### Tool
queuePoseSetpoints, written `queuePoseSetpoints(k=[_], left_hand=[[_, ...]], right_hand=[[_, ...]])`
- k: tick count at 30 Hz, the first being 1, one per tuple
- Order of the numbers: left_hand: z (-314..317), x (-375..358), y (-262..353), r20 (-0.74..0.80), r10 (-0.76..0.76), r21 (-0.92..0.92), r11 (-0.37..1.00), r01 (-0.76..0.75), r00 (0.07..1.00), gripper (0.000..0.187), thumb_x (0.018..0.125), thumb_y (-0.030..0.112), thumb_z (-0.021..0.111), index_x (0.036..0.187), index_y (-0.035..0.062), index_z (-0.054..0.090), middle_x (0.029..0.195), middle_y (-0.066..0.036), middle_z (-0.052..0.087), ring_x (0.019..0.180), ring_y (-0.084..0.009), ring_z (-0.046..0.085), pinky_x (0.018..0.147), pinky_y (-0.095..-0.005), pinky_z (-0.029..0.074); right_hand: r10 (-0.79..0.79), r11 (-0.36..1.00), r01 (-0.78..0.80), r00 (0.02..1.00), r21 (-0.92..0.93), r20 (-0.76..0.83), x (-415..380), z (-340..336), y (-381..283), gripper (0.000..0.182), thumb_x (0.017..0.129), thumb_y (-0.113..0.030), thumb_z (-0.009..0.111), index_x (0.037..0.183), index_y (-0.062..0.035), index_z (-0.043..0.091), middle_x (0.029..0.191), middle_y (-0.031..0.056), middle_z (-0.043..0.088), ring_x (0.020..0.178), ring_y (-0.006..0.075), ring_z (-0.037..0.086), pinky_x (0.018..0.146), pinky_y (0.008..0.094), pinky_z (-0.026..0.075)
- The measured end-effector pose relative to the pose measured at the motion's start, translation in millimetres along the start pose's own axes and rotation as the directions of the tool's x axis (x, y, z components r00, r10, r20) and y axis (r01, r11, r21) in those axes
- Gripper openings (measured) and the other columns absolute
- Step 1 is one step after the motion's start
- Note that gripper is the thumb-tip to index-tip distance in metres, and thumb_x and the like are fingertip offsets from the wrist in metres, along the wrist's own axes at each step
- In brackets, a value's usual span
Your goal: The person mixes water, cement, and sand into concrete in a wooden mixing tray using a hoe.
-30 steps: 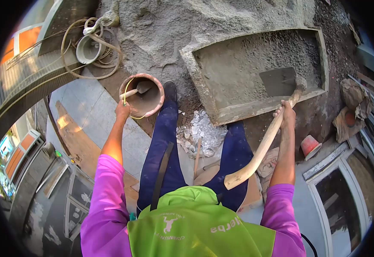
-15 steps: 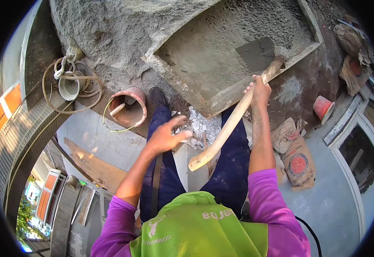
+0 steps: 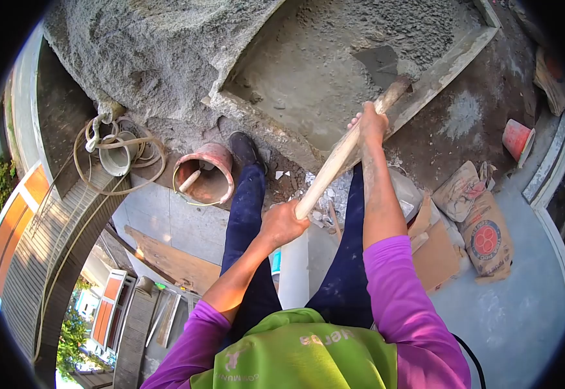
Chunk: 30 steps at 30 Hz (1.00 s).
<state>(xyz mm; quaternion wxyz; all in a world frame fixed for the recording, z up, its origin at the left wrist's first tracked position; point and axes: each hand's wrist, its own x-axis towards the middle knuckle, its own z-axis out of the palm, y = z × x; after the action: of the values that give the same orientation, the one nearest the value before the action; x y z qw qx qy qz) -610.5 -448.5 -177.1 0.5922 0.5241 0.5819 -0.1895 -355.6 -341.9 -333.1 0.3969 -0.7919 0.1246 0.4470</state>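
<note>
Near frame centre, a wooden handle (image 3: 329, 174) gripped at its end by the left hand (image 3: 283, 224), clasped farther up by the right hand (image 3: 372, 124), both closed.

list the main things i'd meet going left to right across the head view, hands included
Grey bucket, terracotta-coloured bucket, dark shoe, left hand, right hand, cardboard, red bucket.

Your hoe (image 3: 331, 170) reaches into the trough (image 3: 451, 71) at upper centre; the bucket (image 3: 214, 155) sits left of your shoe (image 3: 244, 149), a paper sack (image 3: 486, 240) far right.
</note>
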Motion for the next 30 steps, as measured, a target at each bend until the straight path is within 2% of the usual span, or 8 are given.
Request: queuePoseSetpoints(k=[7, 10, 13, 15, 17, 23, 25, 30], left_hand=[[-57.7, -56.8, -46.8, -0.089, -0.067, -0.096, 0.994, 0.059, 0.994, 0.027, 0.078, 0.024, 0.072, 0.094, 0.0027, 0.070, 0.084, -0.026, 0.070, 0.083, -0.0446, 0.070, 0.074, -0.0493, 0.055], [-57.7, -89.3, -50.9, -0.045, -0.090, -0.049, 0.995, 0.088, 0.995, 0.027, 0.078, 0.023, 0.072, 0.094, 0.0018, 0.070, 0.083, -0.027, 0.069, 0.082, -0.0448, 0.070, 0.074, -0.0498, 0.056], [-26.9, -78.5, -34.1, 0.010, 0.011, -0.059, 0.998, -0.011, 1.000, 0.028, 0.077, 0.024, 0.072, 0.095, 0.0028, 0.071, 0.081, -0.025, 0.069, 0.082, -0.0446, 0.070, 0.073, -0.0495, 0.056], [-13.1, -39.0, 16.2, -0.048, 0.210, -0.154, 0.964, -0.215, 0.977, 0.025, 0.079, 0.021, 0.071, 0.091, -0.0011, 0.069, 0.075, -0.025, 0.067, 0.072, -0.0408, 0.070, 0.067, -0.0459, 0.054], [2.6, 11.9, 61.2, -0.010, 0.196, -0.262, 0.946, -0.192, 0.981, 0.026, 0.078, 0.022, 0.072, 0.088, -0.0026, 0.069, 0.073, -0.023, 0.067, 0.069, -0.0359, 0.069, 0.067, -0.0447, 0.052], [-24.4, 30.2, 59.7, 0.096, 0.069, -0.273, 0.961, -0.040, 0.993, 0.030, 0.078, 0.022, 0.070, 0.088, -0.0054, 0.066, 0.074, -0.024, 0.067, 0.069, -0.0334, 0.069, 0.070, -0.0436, 0.052], [-53.5, 6.5, 44.6, 0.137, 0.009, -0.237, 0.971, 0.024, 0.991, 0.030, 0.078, 0.022, 0.069, 0.089, -0.0053, 0.067, 0.076, -0.024, 0.068, 0.070, -0.0344, 0.069, 0.071, -0.0435, 0.053], [-122.5, -51.1, 14.8, -0.024, -0.079, 0.073, 0.994, 0.081, 0.997, 0.029, 0.078, 0.022, 0.071, 0.087, -0.0052, 0.066, 0.077, -0.025, 0.068, 0.070, -0.0357, 0.069, 0.069, -0.0434, 0.053]], right_hand=[[0.197, 0.975, -0.204, 0.977, 0.088, 0.085, -63.7, 53.9, 48.1, 0.024, 0.091, -0.017, 0.065, 0.098, -0.0005, 0.050, 0.069, 0.0087, 0.054, 0.047, 0.0210, 0.054, 0.042, 0.0402, 0.050], [0.153, 0.980, -0.174, 0.968, 0.096, 0.199, -112.1, 36.1, 24.6, 0.023, 0.089, -0.015, 0.065, 0.095, -0.0005, 0.048, 0.064, 0.0085, 0.053, 0.045, 0.0214, 0.055, 0.040, 0.0382, 0.050], [-0.052, 0.990, 0.022, 0.975, 0.136, 0.216, -123.2, 5.7, -36.4, 0.021, 0.088, -0.014, 0.065, 0.092, -0.0005, 0.049, 0.064, 0.0082, 0.054, 0.044, 0.0204, 0.055, 0.040, 0.0365, 0.050], [-0.219, 0.975, 0.212, 0.965, 0.067, 0.144, -92.0, -6.2, -95.7, 0.020, 0.088, -0.013, 0.064, 0.089, 0.0003, 0.049, 0.064, 0.0082, 0.054, 0.044, 0.0193, 0.054, 0.040, 0.0356, 0.050], [-0.306, 0.951, 0.309, 0.946, -0.006, 0.110, -39.9, -11.5, -139.2, 0.023, 0.087, -0.015, 0.065, 0.091, 0.0032, 0.052, 0.067, 0.0098, 0.056, 0.046, 0.0194, 0.056, 0.041, 0.0360, 0.051], [-0.015, 0.989, 0.015, 1.000, -0.147, 0.005, 33.2, 9.8, -62.1, 0.027, 0.087, -0.017, 0.067, 0.094, 0.0059, 0.055, 0.072, 0.0109, 0.057, 0.053, 0.0220, 0.059, 0.046, 0.0398, 0.053], [0.095, 0.994, -0.093, 0.995, -0.057, 0.022, 12.6, 20.7, -32.9, 0.024, 0.087, -0.017, 0.067, 0.091, 0.0032, 0.055, 0.072, 0.0090, 0.055, 0.054, 0.0218, 0.058, 0.047, 0.0400, 0.052], [0.338, 0.906, -0.360, 0.932, 0.223, 0.132, -39.7, 55.5, 35.5, 0.021, 0.086, -0.017, 0.067, 0.093, 0.0000, 0.056, 0.069, 0.0069, 0.050, 0.050, 0.0202, 0.051, 0.045, 0.0403, 0.050]])
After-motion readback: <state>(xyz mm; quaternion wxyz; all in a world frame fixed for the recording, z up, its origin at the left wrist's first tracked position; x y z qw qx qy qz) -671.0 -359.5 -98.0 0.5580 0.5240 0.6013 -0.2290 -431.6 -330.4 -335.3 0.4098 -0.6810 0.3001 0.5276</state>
